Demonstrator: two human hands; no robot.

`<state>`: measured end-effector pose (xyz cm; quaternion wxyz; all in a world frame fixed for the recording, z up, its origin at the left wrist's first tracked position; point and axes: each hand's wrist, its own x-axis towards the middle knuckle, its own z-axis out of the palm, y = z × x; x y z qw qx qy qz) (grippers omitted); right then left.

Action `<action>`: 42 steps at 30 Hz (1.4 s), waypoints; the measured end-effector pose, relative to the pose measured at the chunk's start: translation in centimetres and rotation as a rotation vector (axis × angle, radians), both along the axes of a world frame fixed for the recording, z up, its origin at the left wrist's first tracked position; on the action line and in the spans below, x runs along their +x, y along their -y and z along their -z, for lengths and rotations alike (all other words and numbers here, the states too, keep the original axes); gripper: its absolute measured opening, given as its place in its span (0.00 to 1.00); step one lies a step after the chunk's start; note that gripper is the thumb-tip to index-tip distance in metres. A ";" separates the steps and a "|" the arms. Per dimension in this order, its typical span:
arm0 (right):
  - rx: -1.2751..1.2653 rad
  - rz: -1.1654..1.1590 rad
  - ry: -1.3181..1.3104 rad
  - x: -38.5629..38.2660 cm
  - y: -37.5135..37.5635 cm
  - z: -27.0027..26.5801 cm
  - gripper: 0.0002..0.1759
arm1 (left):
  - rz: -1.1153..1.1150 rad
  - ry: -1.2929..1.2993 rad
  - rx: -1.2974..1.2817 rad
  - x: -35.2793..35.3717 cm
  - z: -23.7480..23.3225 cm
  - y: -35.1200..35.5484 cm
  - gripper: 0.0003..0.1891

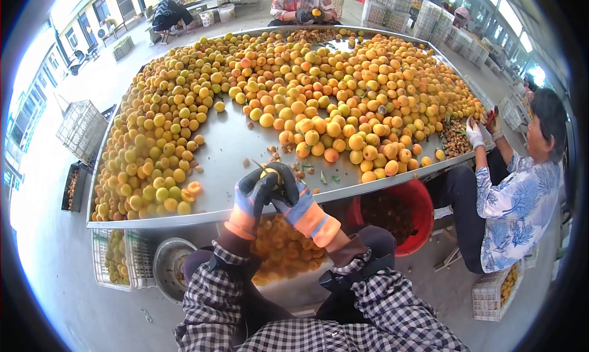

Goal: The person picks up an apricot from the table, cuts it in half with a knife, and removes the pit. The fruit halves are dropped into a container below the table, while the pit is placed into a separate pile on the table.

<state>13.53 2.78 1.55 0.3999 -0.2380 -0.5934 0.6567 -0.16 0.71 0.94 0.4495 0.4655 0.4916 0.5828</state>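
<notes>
Both my hands wear gloves with dark fingers and orange and blue cuffs, and they meet at the table's near edge. My left hand (248, 195) is closed round a small knife (256, 163), its thin blade pointing up and left. Fingers of my right hand (297, 198) are wrapped round a yellow-green apricot (270, 174), which touches the left fingers too. Many orange and yellow apricots (294, 109) cover the metal table (224, 137) beyond. Brown pits (285, 149) and a few green leaves lie just past my hands.
Below the table are a tub of apricots (285, 247), a red basin (417, 220), a metal bowl (162, 266) and a white crate (110, 260). A gloved co-worker (521, 180) sits at the right; another person (304, 5) is across the table.
</notes>
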 end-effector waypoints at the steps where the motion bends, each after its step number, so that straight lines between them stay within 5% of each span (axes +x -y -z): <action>1: 0.000 0.000 -0.001 0.0 -0.1 0.1 0.22 | 0.000 -0.001 0.000 0.0 0.1 0.1 0.17; 12: 0.326 0.059 0.134 0.8 -1.1 1.7 0.29 | 0.131 0.136 0.003 1.5 -4.0 1.7 0.17; 16: 0.498 0.119 0.179 0.8 -1.6 2.1 0.28 | 0.155 0.081 -0.008 0.1 -1.5 1.6 0.20; 18: 0.080 0.013 0.022 1.5 -2.0 1.0 0.28 | 0.182 0.175 -0.065 0.0 -1.9 2.4 0.23; 22: 0.138 0.032 0.090 1.3 -2.7 1.7 0.26 | 0.144 0.247 -0.123 -0.3 -1.4 1.6 0.23; 25: -0.066 0.155 -0.034 1.7 -2.8 1.0 0.25 | 0.154 0.285 -0.032 -0.3 -1.7 1.5 0.22; 29: -0.135 -0.151 0.085 4.6 -2.0 -3.1 0.27 | 0.001 0.145 0.021 -1.8 -0.7 1.0 0.22; 31: 0.054 -0.403 0.332 5.3 -1.4 -4.8 0.30 | 0.061 0.168 0.019 -2.3 -0.4 0.8 0.22; 33: 0.059 -0.187 0.197 5.1 -2.5 -3.3 0.30 | 0.065 0.144 0.014 -1.8 0.2 0.8 0.23; 35: 0.114 0.077 0.080 4.8 -3.0 -3.8 0.21 | 0.078 0.118 0.008 -1.0 0.4 0.8 0.23; 37: -0.103 0.202 -0.244 4.2 -3.4 -3.0 0.06 | 0.137 0.112 -0.086 -0.1 -0.3 1.2 0.24; 42: 0.078 0.403 -0.502 2.5 -3.7 -3.6 0.12 | 0.230 0.091 -0.218 1.7 -0.2 1.3 0.22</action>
